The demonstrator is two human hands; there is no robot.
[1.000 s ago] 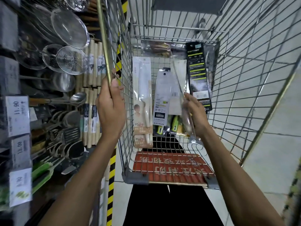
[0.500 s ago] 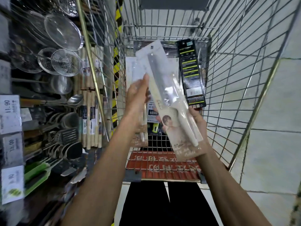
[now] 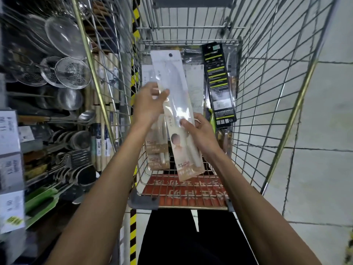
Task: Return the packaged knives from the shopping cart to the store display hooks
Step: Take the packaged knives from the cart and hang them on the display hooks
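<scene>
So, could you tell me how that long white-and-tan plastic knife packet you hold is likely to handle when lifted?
The long white-and-tan plastic knife packet is probably stiff: it runs straight though the left hand and right hand grip only its middle. Its glossy film looks slippery and may slide.

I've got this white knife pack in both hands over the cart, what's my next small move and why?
Probably swing the white knife pack left over the cart wall toward the utensil display: left hand and right hand both grip it, and its hang hole points away from you.
</scene>
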